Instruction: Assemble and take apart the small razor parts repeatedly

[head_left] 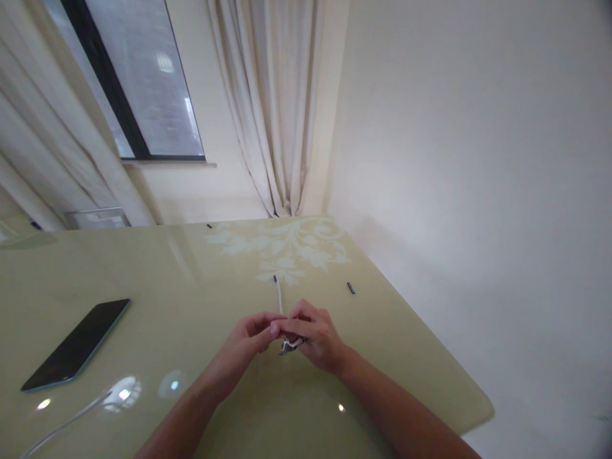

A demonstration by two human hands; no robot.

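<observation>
A thin white cable (280,298) with a dark tip runs out beyond my fingers over the table. My left hand (246,338) is closed, its thumb and fingertips pinching at the cable where it meets my other hand. Fingers curled, my right hand (315,331) grips the cable's bunched part together with a small silvery metal piece (287,346) that pokes out below. The fingers cover most of this bundle, so the exact kind of the metal piece cannot be made out. The fingertips of both hands touch.
On the glossy table (411,376) a dark tablet (79,344) lies at left. A white cord (67,424) crosses the near left corner. Small dark pieces lie at right (350,288) and at the far edge (209,225). A wall (478,159) borders the right side; curtains (272,95) hang behind.
</observation>
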